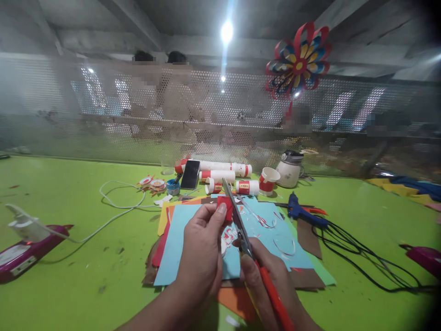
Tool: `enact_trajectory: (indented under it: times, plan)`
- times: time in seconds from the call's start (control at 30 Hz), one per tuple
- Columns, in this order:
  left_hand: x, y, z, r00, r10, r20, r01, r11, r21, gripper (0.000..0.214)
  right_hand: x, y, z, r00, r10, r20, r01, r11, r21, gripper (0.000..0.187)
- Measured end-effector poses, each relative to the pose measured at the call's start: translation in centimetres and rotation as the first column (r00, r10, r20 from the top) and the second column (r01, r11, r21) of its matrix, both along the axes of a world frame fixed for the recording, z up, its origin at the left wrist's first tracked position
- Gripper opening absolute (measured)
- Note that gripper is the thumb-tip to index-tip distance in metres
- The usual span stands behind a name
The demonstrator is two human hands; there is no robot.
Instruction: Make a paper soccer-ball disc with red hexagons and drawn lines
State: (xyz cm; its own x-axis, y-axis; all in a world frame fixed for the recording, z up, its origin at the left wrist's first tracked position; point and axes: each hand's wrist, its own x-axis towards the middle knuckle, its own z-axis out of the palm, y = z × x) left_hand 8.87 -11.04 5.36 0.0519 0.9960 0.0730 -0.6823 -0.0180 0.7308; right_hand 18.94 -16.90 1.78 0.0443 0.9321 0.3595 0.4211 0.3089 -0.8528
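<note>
My left hand (pixel 203 241) pinches a small red piece of paper (pixel 224 208) between thumb and fingers. In my right hand (pixel 265 271) is a pair of scissors (pixel 243 232) with red handles, its blades pointing up and away from me. The blades lie along the right edge of the red piece; I cannot tell whether they touch it. Beneath both hands lies a stack of coloured paper with a light blue sheet (pixel 182 234) on top. White and red paper scraps (pixel 230 234) are scattered on this sheet.
Behind the stack stand paper cups (pixel 268 180), a phone (pixel 190 174), a blue paint jar (pixel 172 187) and a lidded jug (pixel 290 169). A blue glue gun (pixel 305 212) with a black cord lies right. Left is a purple power strip (pixel 32 257) with a white cable. A perforated screen (pixel 220 110) closes the back.
</note>
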Motion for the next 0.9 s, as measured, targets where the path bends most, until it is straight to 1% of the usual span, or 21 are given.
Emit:
enact_trajectory:
  times: [0.1,0.2,0.3,0.37,0.43,0.5,0.6,0.67,0.7,0.73,0.8,0.87,0.9]
  plan:
    - [0.0,0.1,0.0,1.000,0.003,0.003,-0.003,1.000,-0.012,0.016,-0.1,0.1,-0.2,0.999,-0.029,-0.035,0.029,1.000,-0.006,0.046]
    - [-0.2,0.2,0.2,1.000,0.013,-0.020,-0.013,1.000,-0.002,0.015,0.2,0.3,0.1,0.993,-0.071,-0.090,0.068,0.997,-0.035,0.045]
    - [-0.4,0.3,0.0,0.996,-0.004,-0.087,0.006,1.000,0.024,0.016,1.1,0.6,1.0,0.987,-0.120,-0.106,0.117,0.992,-0.037,0.042]
    - [-0.5,0.4,-0.2,0.989,-0.038,-0.142,0.043,0.998,0.035,0.016,2.1,0.8,1.9,0.989,-0.129,-0.068,0.127,0.991,-0.036,0.039]
    - [-0.7,0.6,-0.4,0.978,-0.079,-0.192,0.090,0.994,0.054,0.017,3.2,1.1,2.9,0.995,-0.095,-0.003,0.095,0.995,-0.017,0.037]
    - [-0.9,0.7,-0.4,0.962,-0.125,-0.241,0.150,0.985,0.089,0.018,4.5,1.1,3.8,0.996,-0.024,0.083,0.023,1.000,0.014,0.035]
    - [-1.7,0.8,0.1,0.924,-0.223,-0.312,0.273,0.954,0.127,0.022,6.6,0.7,4.9,0.975,0.071,0.210,-0.071,0.997,-0.004,0.035]
    - [-2.5,0.8,0.7,0.874,-0.300,-0.382,0.367,0.923,0.113,0.021,8.1,0.0,5.4,0.949,0.134,0.285,-0.136,0.991,-0.012,0.037]
    - [-3.0,0.8,1.1,0.839,-0.340,-0.425,0.422,0.899,0.114,0.022,8.8,-0.4,5.5,0.932,0.169,0.321,-0.173,0.985,-0.015,0.035]
    - [-3.5,0.8,1.4,0.796,-0.382,-0.468,0.482,0.869,0.110,0.022,9.4,-0.8,5.7,0.921,0.177,0.346,-0.182,0.983,-0.020,0.034]
    - [-4.5,0.7,2.1,0.721,-0.430,-0.544,0.564,0.820,0.098,0.022,10.5,-1.9,5.8,0.883,0.293,0.366,-0.282,0.956,-0.083,0.036]
    - [-5.5,0.5,2.7,0.644,-0.462,-0.610,0.625,0.778,0.070,0.022,11.3,-3.1,5.8,0.904,0.253,0.344,-0.240,0.967,-0.080,0.041]
    - [-5.8,0.4,3.1,0.586,-0.485,-0.649,0.661,0.749,0.037,0.022,11.6,-3.7,5.7,0.916,0.220,0.335,-0.204,0.976,-0.082,0.043]
